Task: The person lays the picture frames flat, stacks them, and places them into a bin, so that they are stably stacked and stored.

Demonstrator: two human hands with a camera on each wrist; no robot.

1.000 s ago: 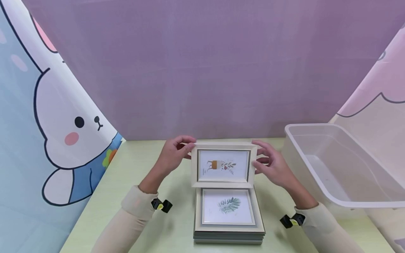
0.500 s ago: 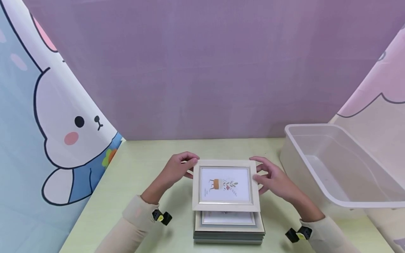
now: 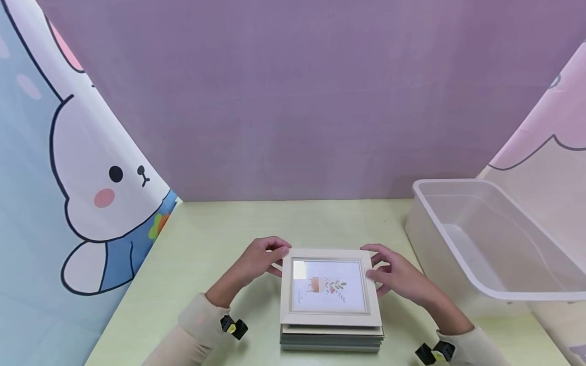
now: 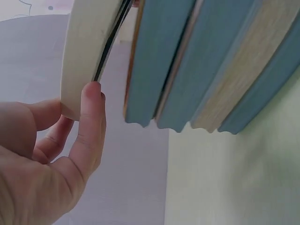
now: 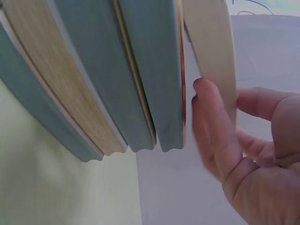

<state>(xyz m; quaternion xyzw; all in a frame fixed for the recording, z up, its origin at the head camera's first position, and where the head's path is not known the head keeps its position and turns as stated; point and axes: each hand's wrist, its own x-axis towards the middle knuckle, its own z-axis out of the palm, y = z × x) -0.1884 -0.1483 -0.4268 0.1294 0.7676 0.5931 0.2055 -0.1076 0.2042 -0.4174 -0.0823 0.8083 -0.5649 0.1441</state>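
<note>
A cream picture frame [image 3: 330, 317] with a potted-plant print lies over a stack of frames [image 3: 330, 341]. Its far edge is raised off the stack, and both wrist views show a gap there. At its far left corner the left hand [image 3: 256, 262] pinches it, thumb on top and fingers underneath. The right hand [image 3: 400, 277] pinches the far right corner the same way. Seen from the side, the stack holds blue-green frames [image 4: 159, 65] and a wood-toned frame [image 5: 65, 70]. The prints of these lower frames are hidden.
A translucent plastic bin [image 3: 430, 244] stands at the right on the pale green table [image 3: 220, 223]. A purple backdrop [image 3: 293, 101] rises behind the table. A rabbit-print sheet [image 3: 96, 152] borders the left side.
Both hands have brought the cream frame down and toward the person, onto the stack's outline. It has tilted flatter and now covers the leaf print. The bin has not moved.
</note>
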